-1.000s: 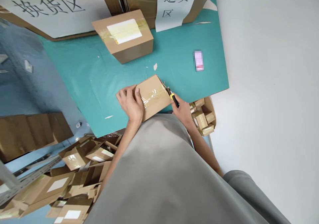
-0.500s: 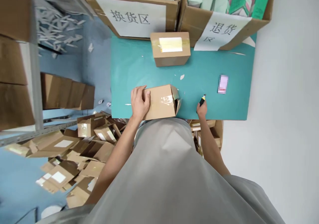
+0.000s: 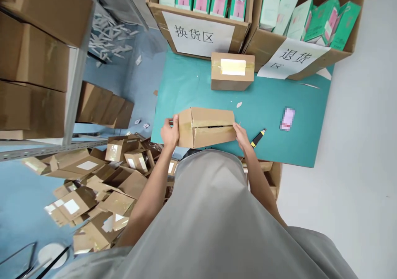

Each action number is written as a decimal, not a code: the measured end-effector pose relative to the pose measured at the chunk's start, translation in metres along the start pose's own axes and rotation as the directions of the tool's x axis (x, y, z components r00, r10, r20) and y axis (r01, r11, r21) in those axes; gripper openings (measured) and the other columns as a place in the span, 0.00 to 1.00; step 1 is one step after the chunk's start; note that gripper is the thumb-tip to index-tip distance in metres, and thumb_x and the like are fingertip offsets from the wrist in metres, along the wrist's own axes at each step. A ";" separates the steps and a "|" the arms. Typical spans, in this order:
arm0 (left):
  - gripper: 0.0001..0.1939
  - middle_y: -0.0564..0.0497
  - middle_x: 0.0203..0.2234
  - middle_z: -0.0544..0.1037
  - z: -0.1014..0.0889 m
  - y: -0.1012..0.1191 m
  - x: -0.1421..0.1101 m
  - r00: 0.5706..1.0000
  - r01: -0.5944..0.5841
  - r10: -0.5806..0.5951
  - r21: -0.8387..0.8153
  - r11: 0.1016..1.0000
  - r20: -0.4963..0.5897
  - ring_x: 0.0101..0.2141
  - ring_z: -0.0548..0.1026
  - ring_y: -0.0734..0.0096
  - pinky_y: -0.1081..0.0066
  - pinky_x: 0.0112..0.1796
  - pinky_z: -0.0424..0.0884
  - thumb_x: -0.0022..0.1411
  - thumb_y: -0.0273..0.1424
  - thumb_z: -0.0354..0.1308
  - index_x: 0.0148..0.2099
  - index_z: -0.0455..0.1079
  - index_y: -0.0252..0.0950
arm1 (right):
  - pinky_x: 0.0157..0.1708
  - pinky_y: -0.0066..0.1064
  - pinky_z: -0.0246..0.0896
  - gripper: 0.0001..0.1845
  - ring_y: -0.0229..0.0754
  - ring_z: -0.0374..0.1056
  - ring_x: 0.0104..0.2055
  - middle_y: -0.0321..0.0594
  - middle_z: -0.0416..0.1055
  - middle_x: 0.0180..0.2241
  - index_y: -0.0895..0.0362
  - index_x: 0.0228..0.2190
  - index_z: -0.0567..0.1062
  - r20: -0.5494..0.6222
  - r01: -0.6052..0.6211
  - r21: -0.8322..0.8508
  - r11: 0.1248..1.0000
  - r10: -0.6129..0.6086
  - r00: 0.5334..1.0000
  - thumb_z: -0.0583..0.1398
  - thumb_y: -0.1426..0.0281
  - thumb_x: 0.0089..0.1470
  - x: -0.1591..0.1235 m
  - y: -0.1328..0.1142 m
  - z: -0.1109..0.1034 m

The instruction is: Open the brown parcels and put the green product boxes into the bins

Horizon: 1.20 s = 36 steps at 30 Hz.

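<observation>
A brown cardboard box with clear tape rests on the teal mat, held between both hands. My left hand grips its left end with the fingers curled round the corner. My right hand presses against its right end. A slit shows along the box's top seam. A black and yellow utility knife lies on the mat just right of my right hand, free of it.
A second taped box stands at the mat's far edge. Behind it are two large cartons with white paper signs, holding green and pink packets. Several opened boxes lie on the floor at left. Shelving with cartons stands left.
My right hand set the knife down on the mat and moved to the box's right end. The box was turned, with its seam now facing up. The view tilted upward.
</observation>
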<state>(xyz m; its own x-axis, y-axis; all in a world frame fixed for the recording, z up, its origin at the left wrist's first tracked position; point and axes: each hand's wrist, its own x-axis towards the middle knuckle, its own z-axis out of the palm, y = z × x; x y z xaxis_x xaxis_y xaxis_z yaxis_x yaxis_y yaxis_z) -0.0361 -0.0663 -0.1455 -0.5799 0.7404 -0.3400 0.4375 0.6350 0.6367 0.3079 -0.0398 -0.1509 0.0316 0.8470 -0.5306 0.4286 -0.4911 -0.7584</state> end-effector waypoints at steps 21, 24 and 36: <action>0.20 0.41 0.46 0.85 0.040 0.051 -0.029 0.851 -0.114 0.246 -0.295 0.949 0.464 0.43 0.83 0.56 0.56 0.53 0.79 0.68 0.40 0.67 0.56 0.75 0.35 | 0.72 0.52 0.68 0.37 0.58 0.73 0.70 0.60 0.78 0.66 0.60 0.60 0.80 -0.391 0.150 0.286 0.946 -0.027 0.920 0.65 0.50 0.57 -0.032 0.002 -0.046; 0.25 0.39 0.55 0.84 0.047 0.059 -0.044 0.839 -0.147 0.347 -0.440 0.886 0.418 0.52 0.84 0.55 0.54 0.59 0.78 0.65 0.32 0.68 0.62 0.73 0.37 | 0.71 0.50 0.69 0.40 0.57 0.75 0.68 0.62 0.77 0.66 0.62 0.64 0.77 -0.357 0.130 0.186 0.974 -0.056 0.932 0.65 0.52 0.56 -0.025 -0.002 -0.053; 0.24 0.44 0.51 0.80 0.028 0.054 -0.053 0.556 -0.667 0.686 -0.240 0.705 0.469 0.56 0.76 0.47 0.49 0.61 0.75 0.63 0.26 0.72 0.60 0.79 0.42 | 0.66 0.50 0.74 0.33 0.52 0.75 0.57 0.54 0.75 0.59 0.60 0.60 0.81 -0.105 0.218 -0.183 0.959 -0.239 0.965 0.67 0.61 0.55 0.000 -0.002 -0.064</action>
<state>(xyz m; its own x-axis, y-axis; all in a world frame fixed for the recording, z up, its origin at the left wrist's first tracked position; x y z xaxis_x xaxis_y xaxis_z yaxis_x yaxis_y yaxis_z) 0.0376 -0.0655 -0.1124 0.2996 0.9509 -0.0770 0.5305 -0.0990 0.8419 0.3653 -0.0258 -0.1252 0.0228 0.9564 -0.2911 0.5831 -0.2492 -0.7732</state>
